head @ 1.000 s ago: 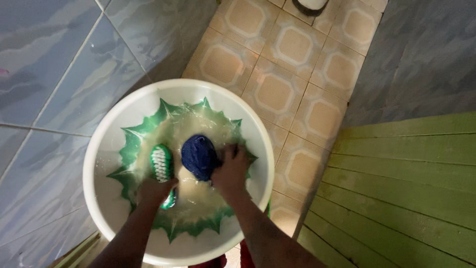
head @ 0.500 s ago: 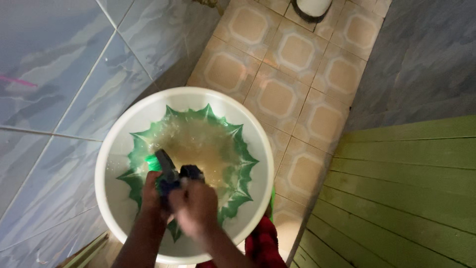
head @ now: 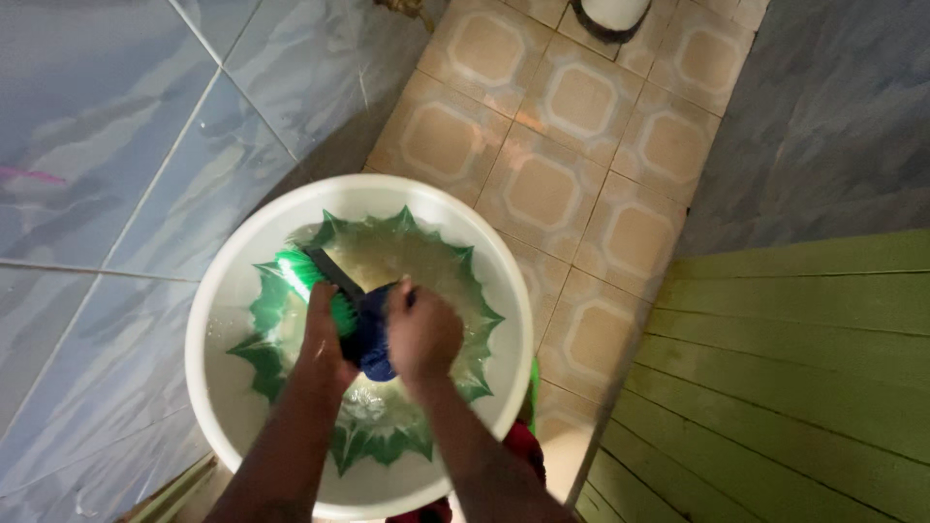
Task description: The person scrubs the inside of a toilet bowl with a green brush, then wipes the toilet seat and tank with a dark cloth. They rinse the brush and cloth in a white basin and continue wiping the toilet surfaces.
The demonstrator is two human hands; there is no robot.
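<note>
Mid-scrub, by the look of it, inside a round white plastic basin (head: 223, 291) with a green starburst pattern on its inner wall, set on the floor near the middle of the view. Left hand (head: 325, 341) wrapped shut around the near end of a green-bristled scrubbing brush with a dark back (head: 312, 271), brush head angled toward the far left over the cloudy, soapy water (head: 412, 254). Right hand (head: 423, 334) curled closed over a dark blue bunched cloth (head: 374, 339), fingers folded in tight, nothing else in that grasp. Cloth pinned between the two hands, just above the waterline at the basin's centre, touching the brush on its left side; hard to tell how much of it lies under the right palm. Probably calling next for a firm hold on the bundle with the right hand and a short stroke of the bristles across the exposed fabric, kept low enough to avoid splashing over the rim. Around the basin: blue marbled wall tiles (head: 97, 145) to the left, beige patterned floor tiles (head: 542, 184) on the far side, green painted wooden planks (head: 794, 358) to the right, a strip of red fabric (head: 523, 447) at the near edge.
</note>
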